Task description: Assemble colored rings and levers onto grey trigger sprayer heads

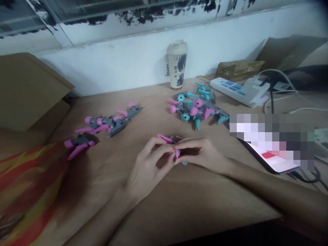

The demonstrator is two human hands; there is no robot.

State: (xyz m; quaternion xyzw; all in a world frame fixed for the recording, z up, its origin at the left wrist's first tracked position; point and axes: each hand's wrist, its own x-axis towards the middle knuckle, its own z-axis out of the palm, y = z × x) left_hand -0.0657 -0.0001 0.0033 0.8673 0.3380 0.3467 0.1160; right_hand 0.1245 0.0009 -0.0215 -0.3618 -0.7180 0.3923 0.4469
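Both of my hands meet at the middle of the wooden table (179,198). My left hand (147,167) pinches the pink tip of a grey-and-pink spray-nozzle part (171,140), fingers curled. My right hand (202,153) is closed round the same part from the right; a bit of teal shows under it. Much of the part is hidden by my fingers. A row of pink-and-grey nozzles (107,124) lies to the left. A mixed pile of pink and teal nozzles (197,107) lies behind my right hand.
A beige lidded coffee cup (176,65) stands at the wall. A white power strip (239,90) with cables lies at the right, beside a phone (274,160). A cardboard box (28,89) sits at the left, and red-and-yellow cloth (25,191) covers the near left corner.
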